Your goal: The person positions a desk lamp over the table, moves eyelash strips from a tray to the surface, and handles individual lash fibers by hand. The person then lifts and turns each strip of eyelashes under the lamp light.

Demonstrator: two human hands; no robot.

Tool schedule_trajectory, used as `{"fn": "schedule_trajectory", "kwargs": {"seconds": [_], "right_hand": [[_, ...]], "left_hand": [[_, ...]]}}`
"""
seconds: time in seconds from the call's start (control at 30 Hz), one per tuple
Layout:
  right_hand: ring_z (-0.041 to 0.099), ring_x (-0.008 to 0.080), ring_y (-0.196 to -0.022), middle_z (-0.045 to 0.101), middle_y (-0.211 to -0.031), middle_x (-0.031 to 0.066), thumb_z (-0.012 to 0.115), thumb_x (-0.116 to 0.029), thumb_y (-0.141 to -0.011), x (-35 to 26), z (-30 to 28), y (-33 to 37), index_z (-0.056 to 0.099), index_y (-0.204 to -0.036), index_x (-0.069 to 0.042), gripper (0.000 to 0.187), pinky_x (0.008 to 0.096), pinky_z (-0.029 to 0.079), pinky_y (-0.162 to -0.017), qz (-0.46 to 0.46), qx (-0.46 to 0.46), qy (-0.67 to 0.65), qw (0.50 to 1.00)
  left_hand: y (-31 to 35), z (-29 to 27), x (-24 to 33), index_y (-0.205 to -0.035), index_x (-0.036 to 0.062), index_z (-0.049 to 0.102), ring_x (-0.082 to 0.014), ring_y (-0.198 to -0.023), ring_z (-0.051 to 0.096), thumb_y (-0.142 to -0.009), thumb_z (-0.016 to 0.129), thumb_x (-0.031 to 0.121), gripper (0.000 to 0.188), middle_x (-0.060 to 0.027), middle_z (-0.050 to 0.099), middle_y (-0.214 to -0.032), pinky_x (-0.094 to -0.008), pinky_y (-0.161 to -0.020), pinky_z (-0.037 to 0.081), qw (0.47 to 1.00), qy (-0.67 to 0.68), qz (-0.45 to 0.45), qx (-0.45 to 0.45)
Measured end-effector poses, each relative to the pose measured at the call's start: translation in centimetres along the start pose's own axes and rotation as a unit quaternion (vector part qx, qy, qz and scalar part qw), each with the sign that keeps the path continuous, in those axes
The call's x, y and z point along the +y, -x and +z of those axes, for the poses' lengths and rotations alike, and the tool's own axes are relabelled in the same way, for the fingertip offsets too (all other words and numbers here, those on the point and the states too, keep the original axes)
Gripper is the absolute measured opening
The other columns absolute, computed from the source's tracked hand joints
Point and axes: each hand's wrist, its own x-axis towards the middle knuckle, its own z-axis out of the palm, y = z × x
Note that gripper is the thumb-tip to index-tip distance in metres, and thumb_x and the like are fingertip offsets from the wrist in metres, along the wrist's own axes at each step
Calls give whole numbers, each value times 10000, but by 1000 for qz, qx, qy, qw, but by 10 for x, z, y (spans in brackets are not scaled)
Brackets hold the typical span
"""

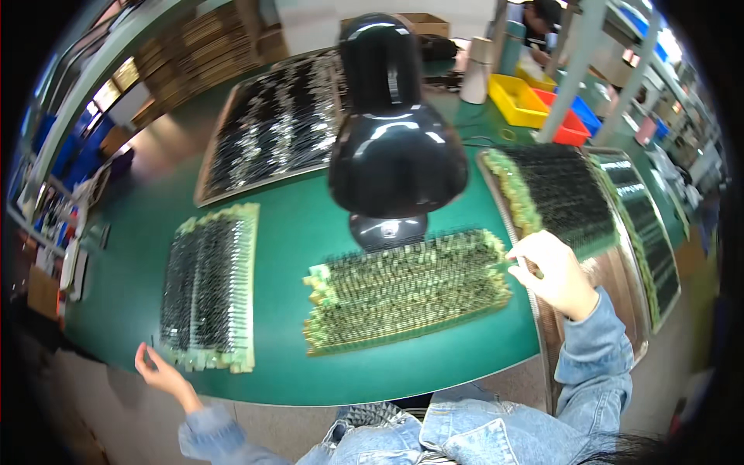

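On the green table lies a middle batch of strips [407,291] with rows of small dark pins and pale green ends. My right hand [554,271] is at its right end, thumb and forefinger curled into a pinch; what lies between the tips is too small to make out. A second batch of dark-pinned strips [203,287] with light green edges lies to the left. My left hand [163,376] is beside its lower left corner, over the table's front edge, with fingers bent together. A tiny dark sliver shows by those fingertips, and I cannot tell what it is.
A black lamp [395,163] stands behind the middle batch. A tray of dark shiny parts [271,128] lies at the back left. On the right, a dark stack with green edges [558,186] lies on a tray [628,291]. Yellow [515,101] and red bins [570,128] stand beyond.
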Motion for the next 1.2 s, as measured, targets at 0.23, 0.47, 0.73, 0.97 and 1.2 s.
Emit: {"fn": "schedule_trajectory", "kwargs": {"seconds": [0.23, 0.47, 0.73, 0.97, 1.2], "right_hand": [[511, 256, -800, 540, -852, 102, 642, -170, -680, 22, 0, 53, 558, -931, -57, 287, 344, 419, -736, 27, -107, 35, 993], [519, 262, -808, 539, -855, 109, 634, -145, -677, 22, 35, 63, 544, -912, -40, 271, 338, 422, -742, 46, -72, -8, 996], [520, 257, -758, 519, -767, 93, 641, -96, -660, 19, 37, 63, 514, -804, -37, 201, 338, 424, -694, 26, -79, -9, 997], [520, 245, -749, 520, -762, 85, 640, -80, -646, 20, 37, 59, 535, -800, -39, 191, 328, 431, -679, 39, -89, -33, 995], [534, 226, -755, 521, -762, 74, 638, -52, -641, 19, 20, 39, 549, -801, -32, 184, 308, 440, -685, -16, -95, -79, 992]], "left_hand": [[122, 1, 158, -905, 25, 576, -263, -861, 504, -645, 653, 39, 272, -119, 537, -900, -347, -787, 397, 888, 144, 231, -370], [170, 1, 167, -996, 22, 579, -261, -858, 505, -635, 665, 34, 372, -115, 543, -925, -342, -766, 406, 873, 78, 261, -404], [185, -5, 163, -973, 18, 583, -265, -838, 515, -651, 646, 30, 329, -107, 549, -914, -366, -741, 409, 885, 69, 280, -367], [175, -6, 161, -864, 14, 595, -270, -776, 498, -597, 648, -14, 274, -107, 522, -840, -357, -692, 411, 879, 140, 231, -394], [139, -4, 166, -798, 10, 567, -191, -770, 496, -622, 609, -39, 188, -89, 513, -822, -292, -699, 407, 806, 219, 75, -545]]}}
